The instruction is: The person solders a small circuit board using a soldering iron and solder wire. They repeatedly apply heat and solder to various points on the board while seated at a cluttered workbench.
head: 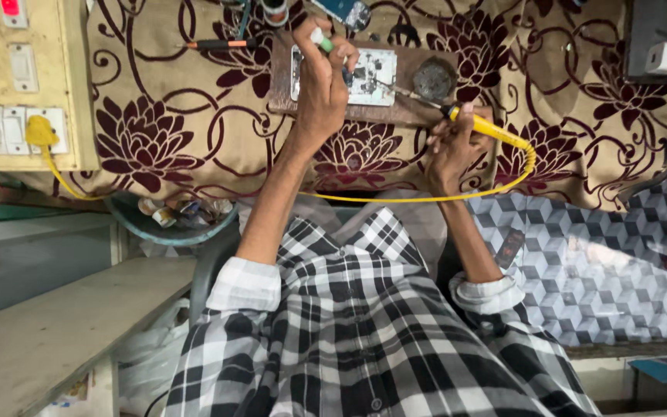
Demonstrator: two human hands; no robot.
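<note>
A floral cloth [194,116] covers the worktop; on it lies a brown board [418,108], the landmark here; a white circuit board [370,77] rests on the board's middle; a round grey pad [434,77] sits at its right end; the left hand [322,77] lies over the circuit board's left part, fingers pinched on a green-tipped tool [323,42]; the right hand [451,147], just below the board's right end, grips a yellow iron [482,127], tip on the circuit board; a switch panel [17,85] stands far left.

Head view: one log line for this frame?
left hand: holds green-tipped tool, on circuit board | right hand: holds yellow soldering iron, tip at board | board on wooden block
</note>
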